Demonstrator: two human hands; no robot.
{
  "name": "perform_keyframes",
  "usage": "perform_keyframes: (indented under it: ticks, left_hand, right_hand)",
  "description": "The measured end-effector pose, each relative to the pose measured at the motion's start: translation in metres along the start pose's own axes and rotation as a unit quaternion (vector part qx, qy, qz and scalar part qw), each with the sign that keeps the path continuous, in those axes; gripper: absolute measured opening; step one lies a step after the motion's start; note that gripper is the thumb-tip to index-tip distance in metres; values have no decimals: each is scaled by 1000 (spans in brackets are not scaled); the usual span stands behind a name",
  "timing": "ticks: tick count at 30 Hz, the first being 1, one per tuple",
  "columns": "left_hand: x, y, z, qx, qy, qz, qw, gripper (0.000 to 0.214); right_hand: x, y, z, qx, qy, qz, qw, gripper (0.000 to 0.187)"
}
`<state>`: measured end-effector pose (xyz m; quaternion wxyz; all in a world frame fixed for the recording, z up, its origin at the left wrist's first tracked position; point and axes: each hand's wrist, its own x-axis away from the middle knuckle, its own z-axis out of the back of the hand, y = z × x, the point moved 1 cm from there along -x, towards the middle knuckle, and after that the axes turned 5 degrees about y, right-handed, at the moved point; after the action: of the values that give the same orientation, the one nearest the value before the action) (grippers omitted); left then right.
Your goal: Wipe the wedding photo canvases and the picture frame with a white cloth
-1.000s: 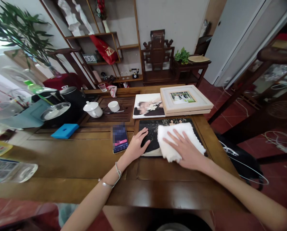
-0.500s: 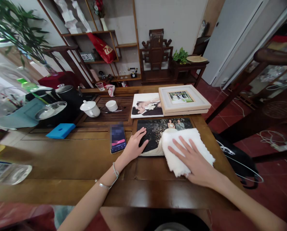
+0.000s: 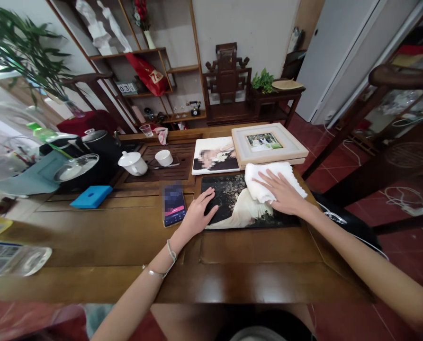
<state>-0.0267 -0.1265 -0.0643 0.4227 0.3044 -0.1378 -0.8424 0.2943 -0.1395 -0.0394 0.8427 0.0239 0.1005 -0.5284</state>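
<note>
White, soft-napped cloth lies beneath the right hand, over the far right corner of a dark photo panel. That hand is spread over the cloth, fingers apart; whether the thumb grips it, I cannot tell. The left hand holds nothing; its parted fingers rest on the panel's left edge, so the cloth lies to its right and slightly farther off. The panel's long axis runs left to right, roughly along the near edge of the table, towards its right end.

Behind it, nearer the far edge, a white-edged photo sits beside a pale frame; whether the cloth touches the frame is unclear. A phone lies left of the left hand. Beyond the far edge stands a carved chair on red tiles.
</note>
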Motion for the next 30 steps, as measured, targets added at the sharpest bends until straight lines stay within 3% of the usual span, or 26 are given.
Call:
perform_keyframes:
  ticks: [4, 9, 12, 15, 18, 22, 24, 27, 30]
  left_hand:
    - [0, 1, -1, 1, 6, -1, 1000, 39]
    - [-1, 2, -2, 8, 6, 4, 1000, 39]
    - [-1, 2, -2, 2, 8, 7, 1000, 38]
    - [-1, 1, -3, 3, 10, 1, 1000, 39]
    - [-1, -2, -2, 10, 11, -9, 1000, 40]
    - [-1, -3, -1, 12, 4, -8, 1000, 39]
    - [-2, -2, 0, 11, 1, -6, 1000, 39]
    - [-2, 0, 0, 13, -1, -3, 1000, 39]
    - [-2, 3, -1, 9, 1, 3, 1000, 39]
  right_hand:
    - [40, -8, 4, 14, 23, -50, 998, 82]
    - [90, -64, 12, 35, 36, -37, 998, 103]
    - [91, -101, 13, 16, 7, 1, 1000, 106]
    - [61, -118, 11, -14, -31, 44, 998, 103]
    - [14, -109, 8, -25, -58, 46, 997, 92]
    - [-27, -71, 4, -5, -63, -5, 998, 82]
    - [-24, -48, 2, 12, -50, -28, 998, 78]
    - [3, -25, 1, 39, -19, -59, 997, 79]
    - [36, -24, 1, 59, 10, -80, 995, 87]
